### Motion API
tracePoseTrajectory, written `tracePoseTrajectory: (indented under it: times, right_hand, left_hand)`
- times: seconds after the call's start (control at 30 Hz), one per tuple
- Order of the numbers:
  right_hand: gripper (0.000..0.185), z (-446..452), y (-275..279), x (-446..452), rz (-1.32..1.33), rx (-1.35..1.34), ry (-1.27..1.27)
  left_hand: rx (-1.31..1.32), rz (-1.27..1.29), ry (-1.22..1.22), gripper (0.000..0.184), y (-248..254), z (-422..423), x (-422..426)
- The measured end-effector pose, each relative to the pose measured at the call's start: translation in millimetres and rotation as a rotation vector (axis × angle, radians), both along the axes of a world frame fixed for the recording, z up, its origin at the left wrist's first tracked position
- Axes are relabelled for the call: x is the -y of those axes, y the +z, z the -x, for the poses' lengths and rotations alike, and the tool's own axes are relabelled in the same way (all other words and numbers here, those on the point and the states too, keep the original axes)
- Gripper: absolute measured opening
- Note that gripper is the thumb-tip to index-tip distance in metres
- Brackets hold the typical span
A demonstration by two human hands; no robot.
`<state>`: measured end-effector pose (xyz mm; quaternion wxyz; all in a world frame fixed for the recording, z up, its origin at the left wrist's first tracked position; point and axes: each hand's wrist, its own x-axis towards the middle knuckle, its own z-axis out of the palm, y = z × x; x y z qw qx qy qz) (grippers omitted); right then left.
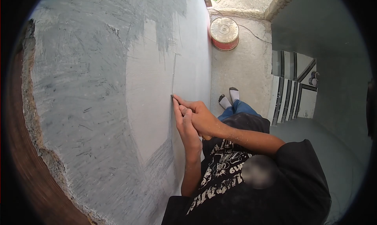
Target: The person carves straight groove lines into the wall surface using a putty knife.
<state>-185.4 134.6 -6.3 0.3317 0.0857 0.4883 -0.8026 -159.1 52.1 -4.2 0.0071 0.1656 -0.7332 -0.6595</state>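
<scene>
Both of my hands meet at the wall (151, 119), around a thin flat tool (172, 95). Only its small dark edge shows at my fingertips, so its exact kind is hard to make out. My right hand (202, 117) is closed on it, with the index finger stretched toward the wall. Pressed against the right hand from below, my left hand (186, 126) is closed too, its fingers reaching the same dark edge. Around the contact point lies a smooth pale patch, bordered by rough grey brushed or scraped coating. Most of the tool is hidden by my fingers.
A round drum-like bucket (224, 33) with a pale lid and red side stands on the concrete floor (247, 60) beside the wall. A cable (253, 33) runs behind it. Striped steps (288, 99) lie to the right. The wall's broken edge (41, 146) is at far left.
</scene>
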Motion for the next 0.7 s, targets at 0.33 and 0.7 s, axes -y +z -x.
tracePoseTrajectory:
  times: [0.33,0.7]
  right_hand:
    - [0.053,4.3,-3.5,-1.9,0.014,0.004,-0.017]
    - [0.048,4.1,-7.3,-0.4,-0.025,0.003,-0.023]
  left_hand:
    - [0.04,-0.012,-0.05,0.072,0.1,0.2,7.4]
    - [0.044,-0.127,-0.064,0.07,-20.6,5.8,16.6]
